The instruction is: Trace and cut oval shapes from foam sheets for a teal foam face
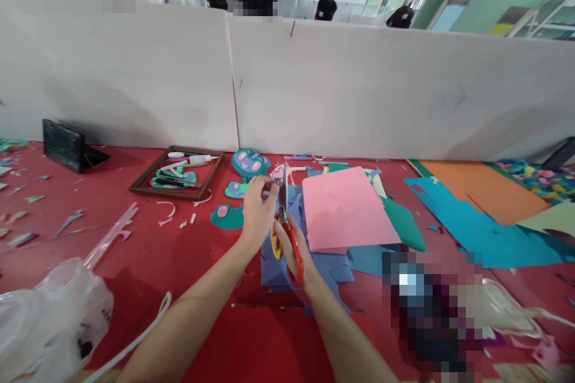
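Observation:
My right hand [294, 248] is closed round the red and yellow handles of a pair of scissors [287, 233], blades pointing up and away. My left hand [257, 210] pinches a small pink paper piece [277, 173] right at the blades. Both hands hover over a stack of blue-purple sheets [323, 269] on the red table [193, 287]. A pink sheet [344, 206] lies just to the right.
A wooden tray [146, 182] with pens and cutters sits back left. Teal and pink cut-outs [249, 163] lie behind my hands. Teal [471, 233] and orange [485, 188] sheets spread right. A clear plastic bag [49, 317] sits front left; a white partition [314, 84] walls the back.

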`<state>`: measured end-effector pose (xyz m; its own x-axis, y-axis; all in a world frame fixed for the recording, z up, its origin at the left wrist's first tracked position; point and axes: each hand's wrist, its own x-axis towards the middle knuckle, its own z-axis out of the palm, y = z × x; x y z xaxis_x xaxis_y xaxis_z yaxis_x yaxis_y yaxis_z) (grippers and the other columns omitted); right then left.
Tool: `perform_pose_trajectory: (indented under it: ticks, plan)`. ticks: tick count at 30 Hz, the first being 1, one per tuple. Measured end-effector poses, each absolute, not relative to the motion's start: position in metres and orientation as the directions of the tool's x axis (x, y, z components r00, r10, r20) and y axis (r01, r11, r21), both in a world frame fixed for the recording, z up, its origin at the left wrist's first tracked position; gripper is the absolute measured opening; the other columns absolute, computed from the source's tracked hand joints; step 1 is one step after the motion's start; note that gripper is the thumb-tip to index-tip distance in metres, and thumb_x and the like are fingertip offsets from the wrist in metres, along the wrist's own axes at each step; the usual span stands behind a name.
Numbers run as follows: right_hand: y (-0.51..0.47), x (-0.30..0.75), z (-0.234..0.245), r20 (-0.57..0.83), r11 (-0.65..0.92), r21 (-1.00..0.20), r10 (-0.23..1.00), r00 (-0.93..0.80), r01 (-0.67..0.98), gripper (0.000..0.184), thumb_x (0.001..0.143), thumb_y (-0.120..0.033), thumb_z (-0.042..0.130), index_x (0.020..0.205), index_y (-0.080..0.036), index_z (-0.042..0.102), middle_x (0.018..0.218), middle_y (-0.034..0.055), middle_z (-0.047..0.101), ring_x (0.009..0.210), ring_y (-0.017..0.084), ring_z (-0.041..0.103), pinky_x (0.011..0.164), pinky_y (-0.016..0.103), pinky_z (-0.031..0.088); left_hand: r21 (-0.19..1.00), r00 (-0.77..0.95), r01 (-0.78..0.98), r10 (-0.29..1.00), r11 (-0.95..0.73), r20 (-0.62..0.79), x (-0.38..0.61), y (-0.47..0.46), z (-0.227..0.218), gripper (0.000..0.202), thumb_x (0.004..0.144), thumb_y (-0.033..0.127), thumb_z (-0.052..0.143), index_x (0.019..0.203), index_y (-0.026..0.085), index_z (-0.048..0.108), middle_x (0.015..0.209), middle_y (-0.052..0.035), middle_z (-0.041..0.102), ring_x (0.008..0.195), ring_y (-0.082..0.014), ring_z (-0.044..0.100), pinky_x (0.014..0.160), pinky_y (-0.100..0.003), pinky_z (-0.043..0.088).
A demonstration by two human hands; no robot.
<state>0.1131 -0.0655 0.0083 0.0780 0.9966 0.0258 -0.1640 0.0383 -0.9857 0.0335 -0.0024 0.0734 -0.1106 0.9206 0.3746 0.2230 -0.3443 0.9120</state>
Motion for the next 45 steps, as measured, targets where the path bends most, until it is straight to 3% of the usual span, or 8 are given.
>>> perform_pose_trajectory:
  ticks: [4,14,26,45]
  plan:
    - [-0.068,0.114,0.015,0.03,0.044,-0.982,0.997,0.077,-0.183,0.031,0.082,-0.054,0.059,0.084,-0.023,0.053,0.057,-0.0071,0.043,0.044,0.008,0.038,0.039,0.02,0.032,0.929,-0.087,0.182,0.936,-0.322,0.342,0.038,-0.006,0.073,0.009,0.081,0.021,0.053,0.072,0.022,0.051,0.078,0.0001,0.056,0.075,-0.015,0.055,0.068,-0.026,0.045]
    - [-0.071,0.113,0.018,0.008,0.024,-0.98,0.997,0.078,-0.198,0.037,0.085,-0.06,0.052,0.082,-0.024,0.049,0.051,-0.0078,0.04,0.04,0.008,0.036,0.036,0.021,0.03,0.967,-0.083,0.017,0.964,-0.253,0.253,0.042,-0.005,0.067,0.01,0.078,0.018,0.052,0.069,0.021,0.048,0.07,0.0021,0.052,0.067,-0.0138,0.051,0.063,-0.026,0.044]
    - [-0.073,0.106,0.031,-0.012,0.029,-0.975,0.983,0.183,-0.218,0.048,0.076,-0.071,0.053,0.068,-0.025,0.042,0.054,-0.0068,0.04,0.045,0.009,0.038,0.038,0.02,0.033,0.971,-0.095,-0.006,0.966,-0.241,0.239,0.044,-0.007,0.065,0.009,0.076,0.021,0.053,0.07,0.021,0.047,0.071,0.0027,0.052,0.07,-0.0126,0.051,0.067,-0.024,0.043]
    - [-0.072,0.112,0.009,-0.005,0.02,-0.987,0.988,0.153,-0.16,0.043,0.083,-0.064,0.053,0.072,-0.023,0.044,0.055,-0.0081,0.04,0.042,0.007,0.037,0.038,0.019,0.032,0.969,-0.125,-0.059,0.965,-0.24,0.231,0.043,-0.003,0.065,0.011,0.078,0.018,0.051,0.069,0.022,0.047,0.068,0.0029,0.051,0.067,-0.0134,0.051,0.066,-0.025,0.044]
